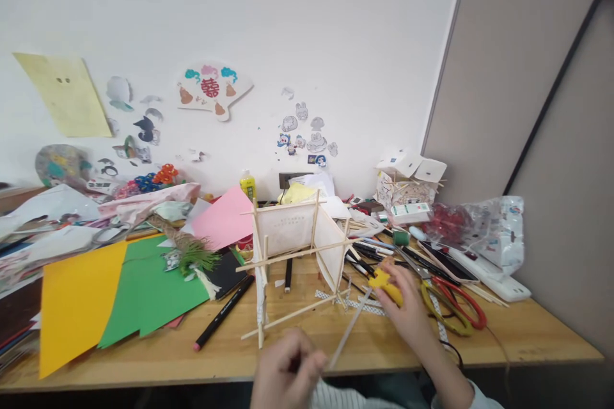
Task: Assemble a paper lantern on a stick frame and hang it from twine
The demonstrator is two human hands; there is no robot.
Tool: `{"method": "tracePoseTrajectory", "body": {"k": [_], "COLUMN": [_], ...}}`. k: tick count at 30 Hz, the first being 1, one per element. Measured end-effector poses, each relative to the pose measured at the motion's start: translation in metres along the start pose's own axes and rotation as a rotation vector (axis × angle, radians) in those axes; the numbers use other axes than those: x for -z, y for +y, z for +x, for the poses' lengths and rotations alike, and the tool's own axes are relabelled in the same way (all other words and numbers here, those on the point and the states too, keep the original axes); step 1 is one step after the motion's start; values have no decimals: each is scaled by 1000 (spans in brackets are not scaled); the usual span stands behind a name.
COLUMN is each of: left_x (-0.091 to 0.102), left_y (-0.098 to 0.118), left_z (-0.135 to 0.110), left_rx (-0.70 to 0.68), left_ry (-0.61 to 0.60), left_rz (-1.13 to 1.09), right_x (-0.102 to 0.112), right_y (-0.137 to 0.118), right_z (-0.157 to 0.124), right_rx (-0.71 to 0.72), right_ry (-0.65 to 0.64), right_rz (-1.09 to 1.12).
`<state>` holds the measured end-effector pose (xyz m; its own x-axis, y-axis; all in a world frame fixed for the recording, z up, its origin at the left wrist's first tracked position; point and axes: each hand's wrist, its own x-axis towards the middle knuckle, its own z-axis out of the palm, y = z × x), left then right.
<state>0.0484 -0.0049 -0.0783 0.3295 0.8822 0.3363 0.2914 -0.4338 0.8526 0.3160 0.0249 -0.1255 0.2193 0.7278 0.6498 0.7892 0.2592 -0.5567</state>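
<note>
My right hand [405, 300] is wrapped around a yellow hot glue gun [384, 281] with a black front end, on the right of the table. A translucent glue stick [352, 326] slants from beside the gun toward my left hand. Low in the middle, my left hand [288, 367] is closed with its fingers curled; whether anything is in it is hidden. Just beyond my hands stands a frame of thin wooden sticks [288, 255], its back and sides covered with white panels [330, 255] and its front crossed by bare sticks.
Red-handled scissors [472, 307], a phone [448, 262] and a plastic bag [499, 233] lie at right. Checkered paper strips [369, 307] are near the frame. Left are a black marker [223, 313], green paper [158, 287] and orange paper [71, 307]. A wall rises behind.
</note>
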Motion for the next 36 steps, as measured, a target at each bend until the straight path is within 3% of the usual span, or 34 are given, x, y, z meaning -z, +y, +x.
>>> {"method": "tracePoseTrajectory", "body": {"k": [3, 5, 6, 10, 13, 17, 21, 26, 30, 36], "left_x": [2, 4, 4, 9, 15, 30, 47, 55, 48, 37], "left_y": [-1, 1, 2, 3, 0, 0, 8, 16, 14, 4], "left_z": [11, 13, 13, 10, 6, 1, 2, 10, 19, 33], "left_rx": [77, 119, 135, 106, -128, -422, -476, -387, -298, -424], "left_ry": [228, 356, 403, 424, 335, 140, 59, 298, 489, 734], "left_rz": [-72, -94, -96, -114, -41, 255, 393, 432, 452, 547], "right_x": [21, 30, 32, 29, 28, 33, 36, 38, 35, 23], "right_y": [-47, -69, -75, -77, -76, -82, -84, -80, -76, -78], "right_z": [-13, -19, -21, -20, -12, 2, 15, 29, 36, 44], "right_rx": [154, 135, 114, 86, 98, 114, 176, 164, 163, 430], "right_ry": [-533, -674, -676, -463, -323, -239, -226, -211, -94, 125], "right_rz": [454, 598, 620, 477, 413, 400, 359, 327, 269, 139]}}
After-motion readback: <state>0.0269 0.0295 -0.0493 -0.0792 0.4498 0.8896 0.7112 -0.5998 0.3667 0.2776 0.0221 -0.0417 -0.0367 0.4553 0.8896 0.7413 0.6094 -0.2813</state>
